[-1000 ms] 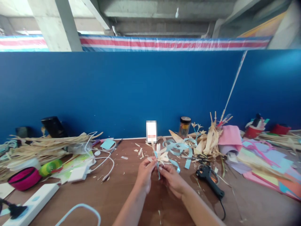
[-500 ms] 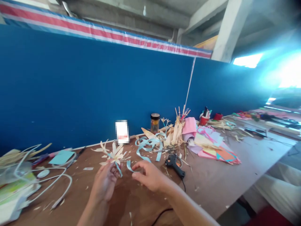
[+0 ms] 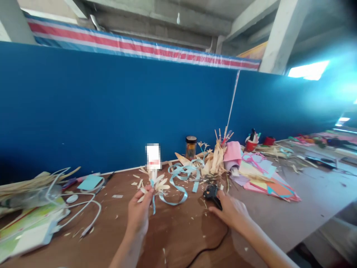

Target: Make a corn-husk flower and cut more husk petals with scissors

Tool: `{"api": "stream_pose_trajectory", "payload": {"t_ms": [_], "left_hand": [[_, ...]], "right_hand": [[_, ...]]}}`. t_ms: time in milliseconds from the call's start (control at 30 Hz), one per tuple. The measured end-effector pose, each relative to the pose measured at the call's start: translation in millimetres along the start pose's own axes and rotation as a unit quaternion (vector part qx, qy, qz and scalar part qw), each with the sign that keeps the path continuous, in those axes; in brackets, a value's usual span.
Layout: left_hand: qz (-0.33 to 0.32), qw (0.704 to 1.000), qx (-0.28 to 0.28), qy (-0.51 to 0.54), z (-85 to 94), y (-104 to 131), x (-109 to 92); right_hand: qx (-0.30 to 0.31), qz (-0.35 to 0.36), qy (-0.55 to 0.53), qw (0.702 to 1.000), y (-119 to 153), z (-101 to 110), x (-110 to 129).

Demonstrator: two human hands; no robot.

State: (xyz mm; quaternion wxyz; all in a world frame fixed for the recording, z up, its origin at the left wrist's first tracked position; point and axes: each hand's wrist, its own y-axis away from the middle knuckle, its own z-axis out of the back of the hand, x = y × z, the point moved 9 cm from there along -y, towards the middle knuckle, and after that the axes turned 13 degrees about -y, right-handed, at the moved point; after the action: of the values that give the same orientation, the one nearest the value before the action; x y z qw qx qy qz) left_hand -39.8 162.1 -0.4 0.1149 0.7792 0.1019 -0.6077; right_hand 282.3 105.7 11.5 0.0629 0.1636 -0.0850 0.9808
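A pale flower [image 3: 160,184] with husk-like petals is pinched between the thumb and fingers of my left hand [image 3: 141,206]. Its thin blue stem [image 3: 154,205] pokes out below the fingers. My right hand [image 3: 232,212] is on the handle of a black glue gun [image 3: 211,191] lying on the table, thumb on one side and fingers on the other; part of the handle is hidden. A light blue ribbon [image 3: 182,197] curls across the table between both hands, touched by neither.
Behind the ribbon stand a dark-lidded jar [image 3: 191,148] and a bundle of dry husks [image 3: 217,160]. Coloured paper sheets [image 3: 279,188] lie to the right. White cables [image 3: 96,208] and a teal paper pad [image 3: 89,182] are at left. The gun's black cord [image 3: 209,248] trails forward; a blue partition [image 3: 119,100] rises behind.
My right hand has left the blue ribbon's end and moved right onto the glue gun. The ribbon now rests on the table. My left hand has turned the flower more upright. The view has shifted left.
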Motion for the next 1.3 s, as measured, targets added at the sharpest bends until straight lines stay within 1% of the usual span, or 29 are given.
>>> {"api": "stream_pose_trajectory", "payload": {"t_ms": [67, 100, 167, 233, 267, 300, 333, 367, 400, 433, 467, 500, 533, 567, 600, 667, 700, 767, 833, 933, 1067, 1200, 1300], "left_hand": [[-0.048, 0.998, 0.017, -0.041, -3.1, 2.1, -5.4], [-0.065, 0.996, 0.032, -0.059, -5.9, 3.4, -7.2], [-0.082, 0.992, 0.042, -0.084, -8.1, 5.4, -9.3], [-0.089, 0.991, 0.039, -0.094, -8.0, 6.9, -11.0], [-0.087, 0.991, 0.038, -0.093, -8.2, 7.4, -11.1], [-0.079, 0.992, 0.041, -0.088, -8.9, 7.7, -10.1], [-0.066, 0.993, 0.047, -0.08, -10.2, 8.0, -8.0], [-0.052, 0.994, 0.057, -0.074, -12.1, 8.3, -5.5], [-0.041, 0.994, 0.068, -0.071, -14.3, 8.8, -3.4], [-0.035, 0.994, 0.078, -0.072, -16.2, 9.2, -1.8], [-0.035, 0.993, 0.083, -0.075, -17.5, 9.6, -1.2], [-0.04, 0.992, 0.083, -0.082, -18.0, 9.9, -1.3], [-0.046, 0.992, 0.081, -0.09, -18.1, 10.1, -1.8], [-0.053, 0.991, 0.076, -0.098, -17.9, 10.5, -2.7], [-0.062, 0.989, 0.073, -0.11, -18.0, 11.1, -4.2], [-0.095, 0.983, 0.068, -0.14, -19.3, 13.4, -10.7], [-0.114, 0.979, 0.065, -0.155, -20.3, 14.9, -14.6], [-0.14, 0.972, 0.061, -0.177, -21.8, 17.4, -20.2], [-0.141, 0.972, 0.056, -0.179, -21.7, 18.0, -21.1], [-0.134, 0.975, 0.052, -0.168, -20.5, 17.0, -18.9], [-0.137, 0.974, 0.063, -0.168, -21.3, 16.7, -16.9], [-0.143, 0.971, 0.076, -0.176, -23.9, 18.3, -16.7], [-0.14, 0.97, 0.084, -0.179, -25.5, 19.3, -15.7]], "right_hand": [[0.01, -0.005, 0.017, 1.0, 1.0, -9.9, -1.3], [0.012, -0.004, 0.019, 1.0, 0.3, -11.9, -2.0], [0.016, -0.007, 0.012, 1.0, -3.0, -10.6, -6.9], [0.018, -0.023, -0.025, 0.999, -7.3, -2.4, -15.6], [0.013, -0.023, -0.066, 0.997, -9.3, 4.3, -17.9], [-0.002, -0.011, -0.125, 0.992, -11.1, 14.2, -17.0], [-0.024, 0.002, -0.199, 0.98, -12.0, 25.8, -14.4], [-0.034, 0.015, -0.286, 0.957, -12.1, 35.4, -9.7], [-0.03, 0.003, -0.378, 0.925, -11.5, 41.1, -5.9], [-0.025, -0.027, -0.473, 0.88, -10.0, 43.9, -2.1], [-0.011, -0.046, -0.549, 0.834, -7.5, 44.6, 7.1], [-0.001, -0.047, -0.605, 0.795, -4.6, 46.6, 20.4], [0.007, -0.039, -0.645, 0.763, -1.4, 48.7, 35.8], [0.008, -0.025, -0.672, 0.74, 1.8, 51.1, 50.8], [0.029, -0.012, -0.685, 0.728, 5.1, 49.7, 67.6], [0.069, 0.016, -0.687, 0.723, 11.1, 44.4, 97.4], [0.088, 0.03, -0.678, 0.729, 13.6, 40.6, 110.0], [0.109, 0.046, -0.659, 0.743, 16.3, 33.1, 127.5], [0.117, 0.054, -0.642, 0.756, 16.8, 26.5, 137.1], [0.112, 0.057, -0.625, 0.771, 14.7, 20.1, 141.0], [0.092, 0.052, -0.611, 0.784, 9.3, 16.4, 136.4], [0.078, 0.04, -0.602, 0.794, 4.1, 14.1, 131.8], [0.078, 0.035, -0.603, 0.793, 3.0, 12.8, 130.9]]}}
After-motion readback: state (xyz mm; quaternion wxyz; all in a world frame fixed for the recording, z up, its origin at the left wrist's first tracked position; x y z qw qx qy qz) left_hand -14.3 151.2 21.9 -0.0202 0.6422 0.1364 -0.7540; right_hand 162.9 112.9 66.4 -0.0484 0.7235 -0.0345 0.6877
